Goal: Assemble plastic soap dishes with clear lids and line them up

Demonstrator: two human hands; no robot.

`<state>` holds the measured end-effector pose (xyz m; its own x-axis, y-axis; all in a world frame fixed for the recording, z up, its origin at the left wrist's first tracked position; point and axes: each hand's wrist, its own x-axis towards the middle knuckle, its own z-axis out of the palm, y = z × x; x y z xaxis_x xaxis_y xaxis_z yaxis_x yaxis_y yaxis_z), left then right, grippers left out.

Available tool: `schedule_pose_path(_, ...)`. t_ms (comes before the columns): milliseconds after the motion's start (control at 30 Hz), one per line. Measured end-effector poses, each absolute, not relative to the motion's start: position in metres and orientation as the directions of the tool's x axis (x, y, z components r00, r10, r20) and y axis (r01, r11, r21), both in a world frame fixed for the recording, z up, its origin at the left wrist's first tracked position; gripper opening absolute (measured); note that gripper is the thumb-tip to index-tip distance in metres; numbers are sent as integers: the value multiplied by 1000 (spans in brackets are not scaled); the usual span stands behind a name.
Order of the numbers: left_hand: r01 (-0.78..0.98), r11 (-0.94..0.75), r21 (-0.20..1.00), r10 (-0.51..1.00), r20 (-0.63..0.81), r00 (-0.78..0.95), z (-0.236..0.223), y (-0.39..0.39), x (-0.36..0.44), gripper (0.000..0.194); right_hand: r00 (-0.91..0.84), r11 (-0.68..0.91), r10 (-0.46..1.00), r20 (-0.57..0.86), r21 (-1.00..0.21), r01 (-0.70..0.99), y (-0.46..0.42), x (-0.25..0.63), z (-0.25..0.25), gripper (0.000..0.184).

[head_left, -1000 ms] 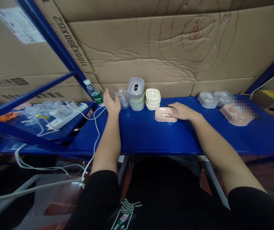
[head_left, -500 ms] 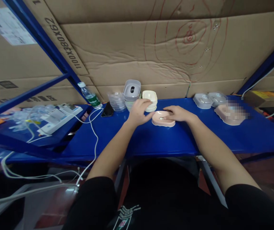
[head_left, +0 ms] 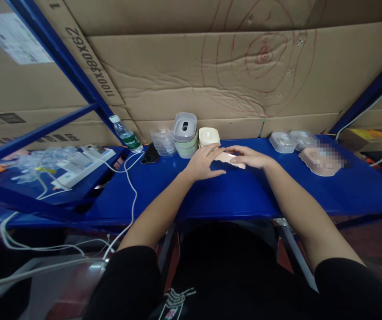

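Note:
A shallow pink plastic dish (head_left: 226, 157) is tilted up over the blue table, its wavy edge turned toward me. My right hand (head_left: 249, 158) grips it from the right, the thumb on the near side. My left hand (head_left: 204, 163) is at the dish's left end, its fingers stretched out and the thumb apart; whether the fingertips touch the dish is hard to see. Just behind my left hand stands a stack of cream dishes (head_left: 209, 135), partly covered by it. Left of that rises a stack of grey and green dishes (head_left: 185, 129).
Clear plastic pieces (head_left: 163, 142), a phone (head_left: 150, 154) and a water bottle (head_left: 126, 134) stand on the left. On the right sit grey containers (head_left: 282, 142) and a pink container (head_left: 320, 166). A white cable (head_left: 134, 186) crosses the table's left part. Cardboard (head_left: 164, 66) closes the back.
The pink dish has gone from lying flat to tilted, its open top no longer facing me. My left hand has shifted right and its thumb has come off the dish's rim.

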<state>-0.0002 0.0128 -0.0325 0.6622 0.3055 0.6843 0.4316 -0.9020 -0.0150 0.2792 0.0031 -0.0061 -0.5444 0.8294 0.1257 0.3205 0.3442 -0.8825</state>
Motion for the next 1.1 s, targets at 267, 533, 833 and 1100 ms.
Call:
schedule_pose_path(267, 380, -915, -139, 205, 650, 732, -33, 15, 2, 111, -607, -30, 793, -51, -999, 45, -2, 283, -4, 67)
schedule_pose_path(533, 393, -914, -96, 219, 700, 679, -36, 15, 5, 96, -646, -72, 758, -85, -996, 46, 2, 291, -8, 89)
schedule_pose_path(833, 538, -760, 365, 630, 616, 472, -42, 24, -4, 120, -411, 398, 833, 370, -917, -19, 4, 278, -8, 128)
schedule_pose_path(1100, 414, -851, 324, 523, 605, 600, -43, 21, 0, 86, -134, 457, 883, 451, -889, 22, 12, 271, -11, 99)
